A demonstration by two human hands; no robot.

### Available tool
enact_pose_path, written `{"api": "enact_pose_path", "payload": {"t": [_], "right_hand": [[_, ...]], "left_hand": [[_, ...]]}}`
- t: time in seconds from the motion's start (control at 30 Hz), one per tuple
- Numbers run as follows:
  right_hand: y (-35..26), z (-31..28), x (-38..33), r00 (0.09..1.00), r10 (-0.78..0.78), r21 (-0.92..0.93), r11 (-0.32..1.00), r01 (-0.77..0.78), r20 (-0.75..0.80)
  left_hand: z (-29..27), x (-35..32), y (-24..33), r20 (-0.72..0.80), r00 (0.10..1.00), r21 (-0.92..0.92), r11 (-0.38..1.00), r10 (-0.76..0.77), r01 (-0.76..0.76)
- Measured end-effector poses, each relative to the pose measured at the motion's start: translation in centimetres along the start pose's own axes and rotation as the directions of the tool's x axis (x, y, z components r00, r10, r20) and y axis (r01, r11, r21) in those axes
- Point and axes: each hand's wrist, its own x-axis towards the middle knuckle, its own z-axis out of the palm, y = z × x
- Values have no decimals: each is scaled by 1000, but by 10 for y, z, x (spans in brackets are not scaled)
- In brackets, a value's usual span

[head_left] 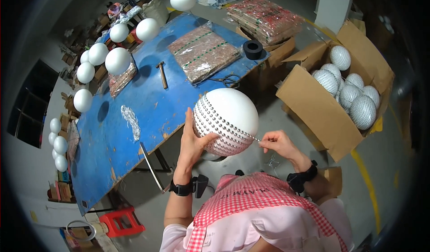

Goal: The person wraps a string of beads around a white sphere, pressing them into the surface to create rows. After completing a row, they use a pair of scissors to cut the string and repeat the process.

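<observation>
A large white ball [237,106] is in front of me, its lower and left part wound with rows of silver beads while the upper right is bare. My left hand [192,142] cups its left side, thumb across the beaded rows and fingers behind it. At the ball's right, my right hand [281,144] pinches the silver bead chain [247,135], which runs taut from the ball's surface to the fingertips. A tangle of silver strand [130,123] lies on the blue table left of my left hand.
The blue table [148,88] carries a hammer [162,75], scissors [226,80], a black tape roll [253,49] and a plastic-wrapped bundle [204,53]. Several white balls [118,61] are along its far side. At right, an open cardboard box [318,113] holds beaded balls [363,112]. A red stool [123,223] stands lower left.
</observation>
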Motion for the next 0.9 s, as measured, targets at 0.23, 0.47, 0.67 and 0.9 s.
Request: {"api": "enact_pose_path", "payload": {"t": [0.23, 0.47, 0.67, 0.9], "right_hand": [[-9, 6, -1, 1000, 3, 4, 1000, -3, 5], [-21, 14, 2, 997, 67, -7, 998, -67, 36], [-30, 23, -2, 997, 78, 27, 997, -79, 24], [-29, 29, -3, 978, -136, 58, 987, 147, -160]], "left_hand": [[-14, 2, -11, -315, 935, 298, 953, 160, -63], [-15, 4, -6, -87, 988, 233, 967, 125, -102], [-12, 3, -1, -259, 947, 320, 942, 188, -100], [-16, 2, 1, -196, 959, 272, 951, 206, -149]]}}
